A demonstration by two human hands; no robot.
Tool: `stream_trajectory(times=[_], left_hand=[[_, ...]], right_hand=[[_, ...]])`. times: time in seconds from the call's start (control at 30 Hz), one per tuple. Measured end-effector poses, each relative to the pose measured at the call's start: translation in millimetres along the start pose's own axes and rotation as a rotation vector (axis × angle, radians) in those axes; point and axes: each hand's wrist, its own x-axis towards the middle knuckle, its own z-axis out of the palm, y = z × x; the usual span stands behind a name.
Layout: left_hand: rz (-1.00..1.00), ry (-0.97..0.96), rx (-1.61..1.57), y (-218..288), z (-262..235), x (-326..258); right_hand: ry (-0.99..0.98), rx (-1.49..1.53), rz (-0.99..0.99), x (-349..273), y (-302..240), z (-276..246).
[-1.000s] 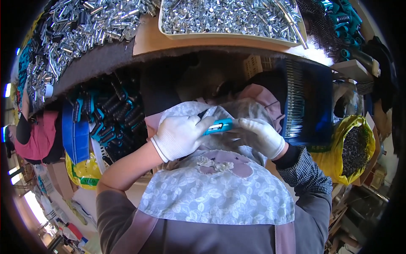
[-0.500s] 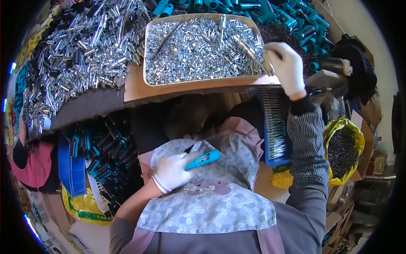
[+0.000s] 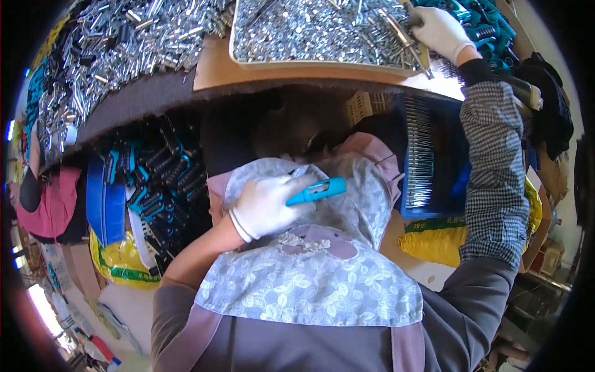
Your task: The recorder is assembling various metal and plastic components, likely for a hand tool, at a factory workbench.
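Note:
My left hand (image 3: 271, 206), in a white glove, is closed around a teal plastic handle (image 3: 317, 191) with an oblong opening, held over my apron (image 3: 310, 282). The handle's near end is hidden in my fingers. My right hand (image 3: 441, 31), also gloved, reaches to the right rim of a shallow white tray (image 3: 322, 65). Its thumb and fingers are closed together; whatever lies between them cannot be made out. Small shiny metal pins (image 3: 304, 37) fill the tray. A slim metal tool (image 3: 400, 32) slants across its right side, next to the fingertips.
A heap of metal parts (image 3: 133, 49) covers the bench's left; teal handles (image 3: 486, 22) lie far right. Below the bench stand a blue bin of metal rods (image 3: 418, 155), black-and-teal handles (image 3: 164, 180) and a yellow sack (image 3: 434, 242). Another person's pink sleeve (image 3: 52, 204) is at left.
The whole view has shifted, so the bench and tray sit higher in the picture. My right hand stays at the tray's right rim; my left still holds the teal handle.

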Motion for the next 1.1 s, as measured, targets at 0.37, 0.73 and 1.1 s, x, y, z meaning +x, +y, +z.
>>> stream_trajectory(times=[0.37, 0.73, 1.1], left_hand=[[0.002, 0.013, 0.104, -9, -8, -10], [0.010, -0.059, 0.172, -11, -9, -11], [0.012, -0.086, 0.209, 4, -12, -9]], right_hand=[[-0.109, 0.809, -0.265, -98, -162, -44], [-0.174, 1.027, -0.563, -146, -233, 37], [-0.700, 1.042, -0.289, -126, -221, 37]])
